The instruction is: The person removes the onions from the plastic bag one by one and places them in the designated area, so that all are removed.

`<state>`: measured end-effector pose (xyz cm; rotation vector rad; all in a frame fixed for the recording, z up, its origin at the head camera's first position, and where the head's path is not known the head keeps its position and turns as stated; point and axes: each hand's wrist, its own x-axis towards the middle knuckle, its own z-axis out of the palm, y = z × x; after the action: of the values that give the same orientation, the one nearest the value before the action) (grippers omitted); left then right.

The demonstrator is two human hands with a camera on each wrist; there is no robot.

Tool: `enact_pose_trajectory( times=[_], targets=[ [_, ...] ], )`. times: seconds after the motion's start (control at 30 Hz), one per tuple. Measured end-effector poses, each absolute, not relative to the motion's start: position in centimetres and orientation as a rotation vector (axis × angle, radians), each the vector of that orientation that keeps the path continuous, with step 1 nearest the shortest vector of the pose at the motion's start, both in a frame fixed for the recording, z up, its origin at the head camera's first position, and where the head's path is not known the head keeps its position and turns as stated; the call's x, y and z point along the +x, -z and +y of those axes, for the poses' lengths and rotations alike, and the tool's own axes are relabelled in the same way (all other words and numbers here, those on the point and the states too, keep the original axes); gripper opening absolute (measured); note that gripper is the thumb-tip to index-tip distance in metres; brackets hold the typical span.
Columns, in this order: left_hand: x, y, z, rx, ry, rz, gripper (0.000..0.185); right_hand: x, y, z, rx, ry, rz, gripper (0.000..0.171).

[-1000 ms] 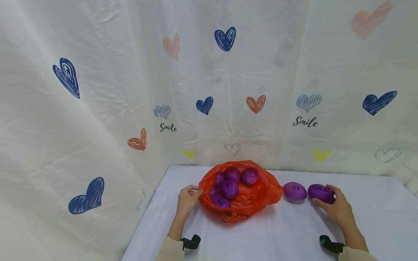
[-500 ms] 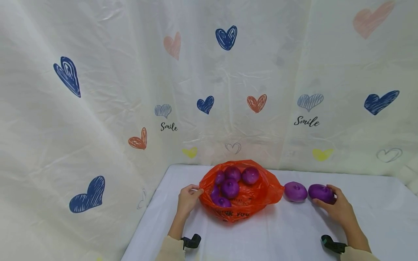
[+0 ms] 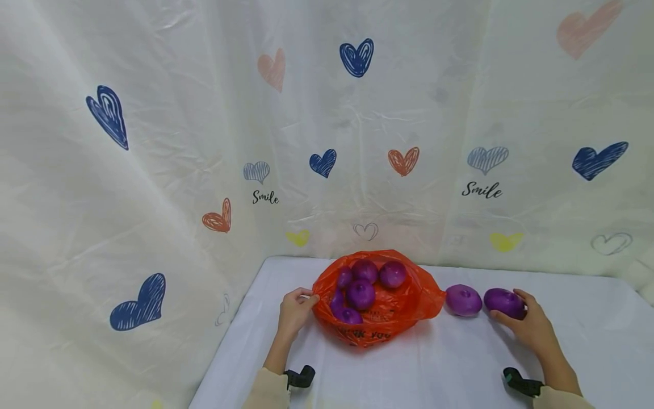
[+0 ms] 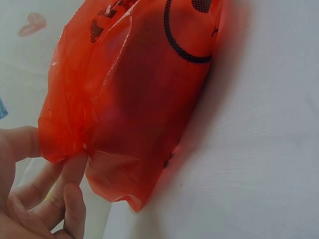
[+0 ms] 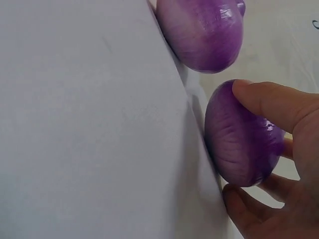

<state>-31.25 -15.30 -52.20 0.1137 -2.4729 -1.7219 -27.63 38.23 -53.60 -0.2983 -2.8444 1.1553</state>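
1. The bag (image 3: 380,309) is thin orange plastic, translucent, crinkled and faintly glossy, with black print.
2. The onions (image 3: 361,293) inside it, and the two beside the bag, have smooth purple skin with a soft sheen.
3. The bench (image 3: 439,369) under the bag wears matt white cloth.
4. The backdrop (image 3: 204,142) behind the bag is wrinkled, printed sheeting.

Two onions (image 3: 483,301) lie right of the bag (image 3: 403,311).

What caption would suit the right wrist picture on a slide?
A right hand grips one purple onion on a white tablecloth, a second onion lying just beyond.
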Motion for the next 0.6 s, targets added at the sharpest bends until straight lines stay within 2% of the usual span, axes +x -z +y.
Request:
enact_pose_trajectory(
  times=[0.37,0.6],
  targets=[
    [-31.1,52.0,-15.3,0.105,1.736,-2.472,0.018,-26.7,51.2,37.7,-0.24,-1.018,-2.745,0.09],
    [-31.3,52.2,-15.3,0.104,1.726,-2.481,0.019,-26.1,48.7,36.0,-0.21,-1.003,-2.625,0.086]
  ],
)
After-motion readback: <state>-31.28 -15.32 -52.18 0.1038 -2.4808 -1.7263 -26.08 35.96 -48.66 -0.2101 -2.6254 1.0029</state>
